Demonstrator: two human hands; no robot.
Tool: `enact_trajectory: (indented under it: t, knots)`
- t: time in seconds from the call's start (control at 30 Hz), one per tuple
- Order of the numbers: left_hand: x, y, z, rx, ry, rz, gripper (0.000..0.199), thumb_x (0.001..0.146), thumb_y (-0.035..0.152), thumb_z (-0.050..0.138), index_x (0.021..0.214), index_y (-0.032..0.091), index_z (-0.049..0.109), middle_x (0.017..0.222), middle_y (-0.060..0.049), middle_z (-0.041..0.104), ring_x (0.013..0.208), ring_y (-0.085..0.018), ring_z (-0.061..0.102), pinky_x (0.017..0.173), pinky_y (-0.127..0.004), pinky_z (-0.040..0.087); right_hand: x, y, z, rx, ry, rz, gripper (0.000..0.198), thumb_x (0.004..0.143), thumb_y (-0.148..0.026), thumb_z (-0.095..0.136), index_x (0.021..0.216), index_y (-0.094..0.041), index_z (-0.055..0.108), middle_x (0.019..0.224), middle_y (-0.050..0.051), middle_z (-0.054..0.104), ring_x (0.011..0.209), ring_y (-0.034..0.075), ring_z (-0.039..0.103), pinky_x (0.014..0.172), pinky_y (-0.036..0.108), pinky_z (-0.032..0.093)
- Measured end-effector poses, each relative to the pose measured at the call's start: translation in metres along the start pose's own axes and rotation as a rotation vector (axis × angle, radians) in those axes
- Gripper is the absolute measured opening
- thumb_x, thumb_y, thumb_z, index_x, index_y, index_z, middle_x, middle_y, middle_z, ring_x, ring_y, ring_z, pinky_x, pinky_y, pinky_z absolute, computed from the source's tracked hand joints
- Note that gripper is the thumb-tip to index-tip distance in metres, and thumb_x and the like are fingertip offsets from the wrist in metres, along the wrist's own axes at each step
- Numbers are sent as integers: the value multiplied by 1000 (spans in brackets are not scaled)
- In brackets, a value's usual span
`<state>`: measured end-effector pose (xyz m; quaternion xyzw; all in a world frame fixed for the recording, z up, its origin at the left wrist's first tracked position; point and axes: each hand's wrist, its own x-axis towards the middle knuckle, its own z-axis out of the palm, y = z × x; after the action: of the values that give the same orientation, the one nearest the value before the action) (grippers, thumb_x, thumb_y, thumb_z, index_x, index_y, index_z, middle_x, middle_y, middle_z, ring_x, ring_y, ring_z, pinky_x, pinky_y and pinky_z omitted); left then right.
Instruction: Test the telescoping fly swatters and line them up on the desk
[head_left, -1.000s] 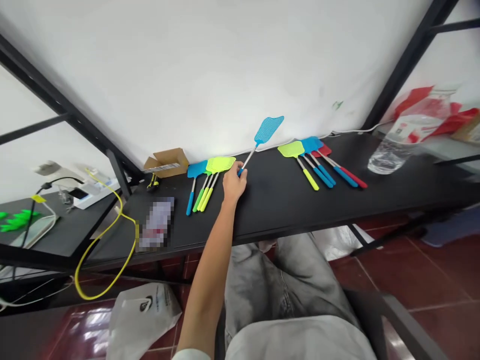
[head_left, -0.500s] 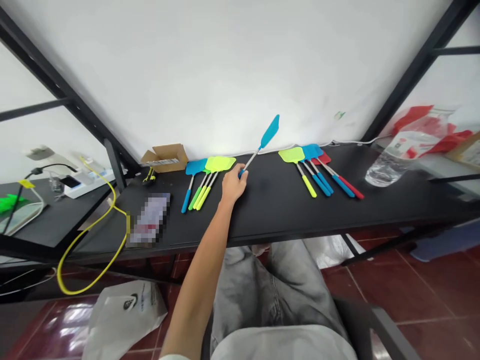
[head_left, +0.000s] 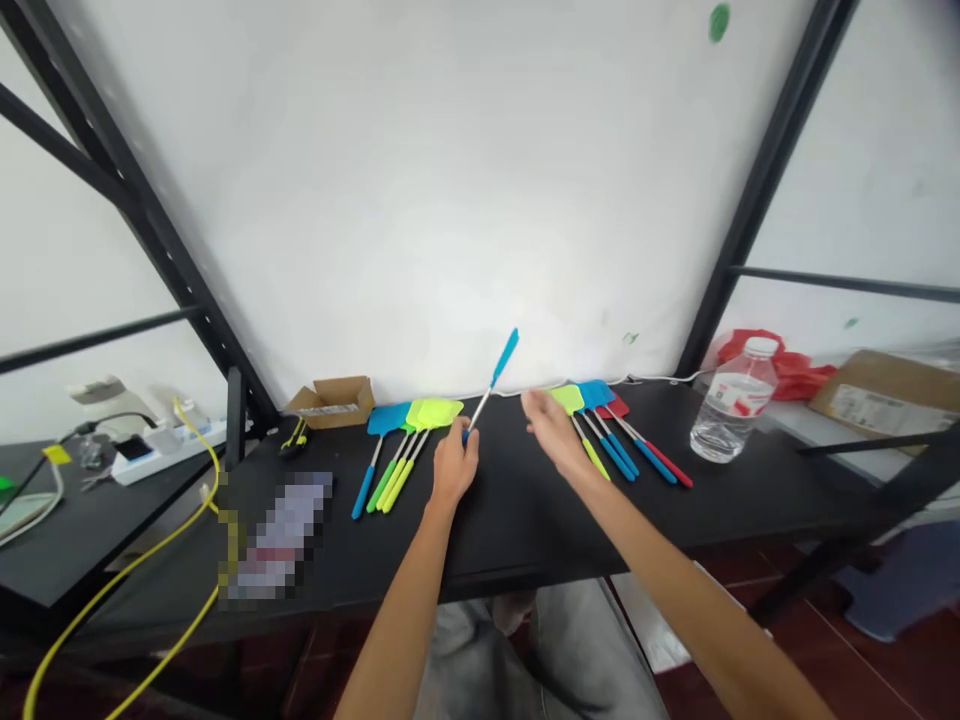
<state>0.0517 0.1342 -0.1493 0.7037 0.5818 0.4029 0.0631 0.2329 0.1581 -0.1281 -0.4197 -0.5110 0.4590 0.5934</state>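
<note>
While the grey trousers show below the edge of the black table, the left hand and the right hand are apart above it. The left one is closed around the handle of a blue fly swatter, which is tilted with its head up. The right one is blurred; I cannot tell whether its fingers are closed. Farther lie a left group of swatters and a right group of swatters.

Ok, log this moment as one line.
left hand: holds blue swatter, head up | right hand: partly hides yellow swatter, grip unclear | black table: other swatters in two groups
</note>
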Motion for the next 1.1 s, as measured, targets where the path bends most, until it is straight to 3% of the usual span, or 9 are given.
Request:
enact_trajectory:
  t: [0.17,0.27,0.43,0.6,0.87,1.1]
  knots:
    - [-11,11,-1,71,-88,48,24,95,37,38,110,27,54,81,-1,67,79,-22,65,66,-26,37,3,-1,19,329,-74,100,36,85,-54,57,95,-21,67,105,10,71,87,22,67,74,33,51]
    - [-13,13,-1,91,-113,40,26,95,38,36,109,27,55,83,-3,67,82,-24,65,67,-27,35,7,11,22,380,-77,106,34,78,-52,66,93,-21,69,99,9,72,82,19,66,68,29,50]
    - [-11,13,-2,45,-192,53,23,92,38,41,89,24,59,74,-2,64,77,-22,62,65,-27,33,20,38,24,442,-50,168,31,69,-48,75,77,-20,67,83,6,72,71,16,65,62,26,48]
    - [-8,12,3,-135,-348,44,32,89,38,41,66,21,54,60,2,60,61,-15,56,61,-24,34,30,52,21,507,-29,252,30,67,-46,76,70,-20,62,74,4,69,70,18,64,62,27,47]
    - [-7,15,4,-540,-539,-37,28,85,36,36,66,19,48,45,4,47,43,-11,43,51,-22,34,30,50,12,557,-6,237,28,70,-46,73,73,-22,59,83,5,70,80,21,66,69,32,48]
    - [-8,13,-6,-665,-667,-63,31,80,35,46,57,17,53,41,3,44,39,-10,41,45,-22,29,39,52,-2,554,76,160,33,70,-52,70,70,-23,56,81,5,70,80,22,66,67,33,48]
